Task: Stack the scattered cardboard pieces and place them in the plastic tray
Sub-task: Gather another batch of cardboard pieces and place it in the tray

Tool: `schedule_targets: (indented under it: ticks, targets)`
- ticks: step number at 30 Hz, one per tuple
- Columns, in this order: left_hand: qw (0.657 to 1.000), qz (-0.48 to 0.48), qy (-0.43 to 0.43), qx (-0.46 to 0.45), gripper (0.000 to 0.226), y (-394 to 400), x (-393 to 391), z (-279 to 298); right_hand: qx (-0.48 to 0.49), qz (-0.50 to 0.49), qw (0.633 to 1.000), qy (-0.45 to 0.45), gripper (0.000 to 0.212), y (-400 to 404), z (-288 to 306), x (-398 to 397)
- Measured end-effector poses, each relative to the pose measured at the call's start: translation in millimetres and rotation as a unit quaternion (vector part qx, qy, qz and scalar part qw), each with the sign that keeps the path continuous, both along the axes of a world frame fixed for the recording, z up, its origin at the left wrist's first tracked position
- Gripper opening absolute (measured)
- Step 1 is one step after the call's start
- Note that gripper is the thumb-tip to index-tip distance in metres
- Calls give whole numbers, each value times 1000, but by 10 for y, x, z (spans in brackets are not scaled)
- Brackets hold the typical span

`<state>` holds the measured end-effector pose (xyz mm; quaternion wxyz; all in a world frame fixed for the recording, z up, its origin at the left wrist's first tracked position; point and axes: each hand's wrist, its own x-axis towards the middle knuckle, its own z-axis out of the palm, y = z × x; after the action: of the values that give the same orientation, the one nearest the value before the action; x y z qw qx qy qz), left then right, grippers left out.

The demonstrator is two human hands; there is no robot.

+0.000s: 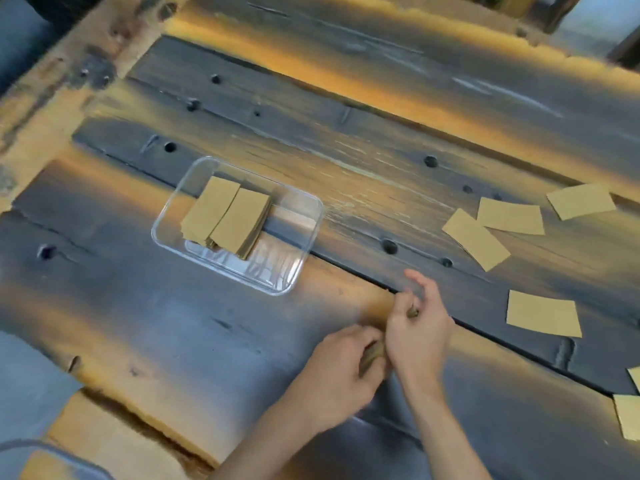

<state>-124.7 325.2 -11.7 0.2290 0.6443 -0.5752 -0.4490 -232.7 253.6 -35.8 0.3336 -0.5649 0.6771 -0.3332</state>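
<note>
Held stack (375, 351): on edge between your hands, near the tray (173, 216).
Fingers: left hand (341, 370) and right hand (417, 329) curl round it.
Risk: loosen and pieces fan out.
Loose pieces (476, 239): well apart, rightward.

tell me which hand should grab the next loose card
Right, probably. The loose cards lie on the table's right side, nearest the right hand. The left hand sits farther away and grips the stack both hands share.
</note>
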Motion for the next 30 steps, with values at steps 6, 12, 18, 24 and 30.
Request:
schedule_targets:
  ticks: [6, 12, 18, 24, 30]
  targets:
    - [993, 113, 23, -18, 16, -42, 753, 322, 11, 61, 997, -40, 22, -4, 457, 692]
    - [887, 364, 278, 65, 15, -291, 1643, 496, 220, 91, 955, -179, 10, -87, 610, 1302]
    - [940, 299, 125, 107, 13, -588, 2032, 107, 277, -46, 945, -168, 5, -208, 398, 1808]
    - [983, 133, -124, -1, 22, -826, 2142, -190, 216, -6, 961, 173, 14, -339, 312, 2134]
    - [983, 33, -182, -1, 57, -891, 2339, -397, 281, -3, 935, 217, 23, -391, 24, 2386]
